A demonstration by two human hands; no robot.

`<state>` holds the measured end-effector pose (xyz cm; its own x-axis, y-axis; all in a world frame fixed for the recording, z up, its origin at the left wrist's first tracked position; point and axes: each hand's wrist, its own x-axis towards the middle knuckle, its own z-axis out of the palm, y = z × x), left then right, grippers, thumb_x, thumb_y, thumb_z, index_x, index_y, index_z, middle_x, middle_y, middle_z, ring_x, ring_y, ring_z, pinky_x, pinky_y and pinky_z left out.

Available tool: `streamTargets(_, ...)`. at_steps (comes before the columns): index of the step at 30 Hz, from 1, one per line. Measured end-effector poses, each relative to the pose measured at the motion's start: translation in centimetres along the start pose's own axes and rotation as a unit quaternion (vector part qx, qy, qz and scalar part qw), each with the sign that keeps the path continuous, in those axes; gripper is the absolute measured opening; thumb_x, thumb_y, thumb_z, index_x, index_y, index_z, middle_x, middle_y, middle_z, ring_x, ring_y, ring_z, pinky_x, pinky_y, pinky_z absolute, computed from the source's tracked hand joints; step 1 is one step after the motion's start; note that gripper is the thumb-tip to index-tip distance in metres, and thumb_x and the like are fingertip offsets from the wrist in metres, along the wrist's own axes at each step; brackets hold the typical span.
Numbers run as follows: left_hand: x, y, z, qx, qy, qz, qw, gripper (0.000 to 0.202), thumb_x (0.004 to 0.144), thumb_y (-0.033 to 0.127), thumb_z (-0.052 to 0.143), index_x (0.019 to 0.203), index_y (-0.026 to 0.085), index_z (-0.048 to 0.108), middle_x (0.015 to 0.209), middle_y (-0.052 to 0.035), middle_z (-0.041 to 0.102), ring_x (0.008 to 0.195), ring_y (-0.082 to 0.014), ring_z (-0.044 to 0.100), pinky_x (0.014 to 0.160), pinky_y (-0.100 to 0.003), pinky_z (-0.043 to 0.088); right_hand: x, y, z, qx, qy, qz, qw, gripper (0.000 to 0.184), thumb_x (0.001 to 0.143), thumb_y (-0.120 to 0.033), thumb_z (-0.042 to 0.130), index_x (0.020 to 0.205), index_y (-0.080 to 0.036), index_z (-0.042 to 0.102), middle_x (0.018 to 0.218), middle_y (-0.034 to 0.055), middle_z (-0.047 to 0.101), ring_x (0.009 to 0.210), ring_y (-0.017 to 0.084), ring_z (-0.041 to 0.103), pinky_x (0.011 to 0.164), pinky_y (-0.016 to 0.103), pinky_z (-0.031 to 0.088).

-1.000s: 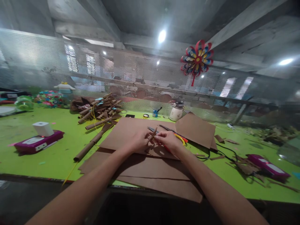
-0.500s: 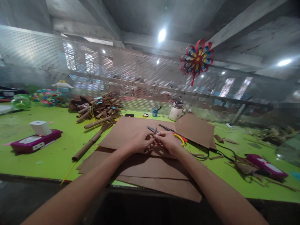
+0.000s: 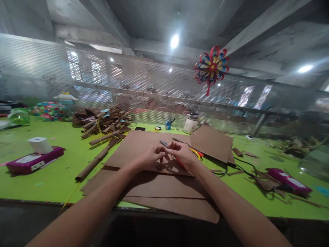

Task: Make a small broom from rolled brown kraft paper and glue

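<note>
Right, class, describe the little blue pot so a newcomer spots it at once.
On the green table, look past the brown sheets to the far side, near the perforated screen. Left of the pale, dark-lidded jar sits the blue pot; its bright color and the dark stick slanting from it set it apart.

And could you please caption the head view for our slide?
Left hand and right hand close together above layered brown paper.
</note>
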<state>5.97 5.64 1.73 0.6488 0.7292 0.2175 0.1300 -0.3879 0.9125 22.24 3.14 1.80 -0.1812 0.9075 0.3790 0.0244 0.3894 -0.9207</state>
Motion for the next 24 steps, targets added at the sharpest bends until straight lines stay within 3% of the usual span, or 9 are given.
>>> streamTargets(4,0.0,0.6,-0.2,-0.004,-0.012,0.016,1.000,0.026,0.074,0.036,0.054,0.080,0.011,0.059,0.067,-0.0032,0.062,0.049,-0.0066,0.047,0.049,-0.020,0.038,-0.2,-0.4,0.6,0.028,0.056,-0.022,0.998,0.021,0.064,-0.033,0.067,0.065,-0.014,0.060,0.060,-0.0007,0.055,0.053,0.008,0.044,0.054,0.023,0.036)
streamTargets(8,-0.2,0.9,-0.3,-0.004,-0.009,-0.016,1.000,0.027,0.074,0.037,0.055,0.081,0.012,0.059,0.067,-0.0018,0.062,0.045,-0.0053,0.042,0.046,-0.019,0.034,0.2,-0.5,0.0,0.055,0.107,-0.001,0.993,0.024,0.062,-0.036,0.067,0.057,-0.014,0.059,0.051,-0.0019,0.050,0.048,0.008,0.042,0.050,0.023,0.033)
streamTargets(18,-0.3,1.1,-0.6,0.000,-0.011,-0.008,1.000,0.027,0.075,0.036,0.054,0.083,0.011,0.058,0.065,-0.0021,0.061,0.046,-0.0056,0.040,0.046,-0.019,0.031,0.5,-1.2,-0.7,0.131,0.158,0.021,0.978,0.019,0.057,-0.029,0.070,0.062,-0.012,0.062,0.050,-0.0018,0.051,0.045,0.007,0.041,0.045,0.022,0.032)
streamTargets(24,-0.2,0.5,-1.1,0.015,0.001,-0.020,1.000,0.026,0.073,0.036,0.055,0.076,0.010,0.057,0.063,-0.0027,0.061,0.047,-0.0059,0.040,0.047,-0.019,0.031,1.2,-0.8,-3.0,0.168,0.254,0.011,0.952,0.022,0.056,-0.032,0.070,0.063,-0.014,0.061,0.054,-0.0004,0.053,0.045,0.007,0.042,0.042,0.021,0.034)
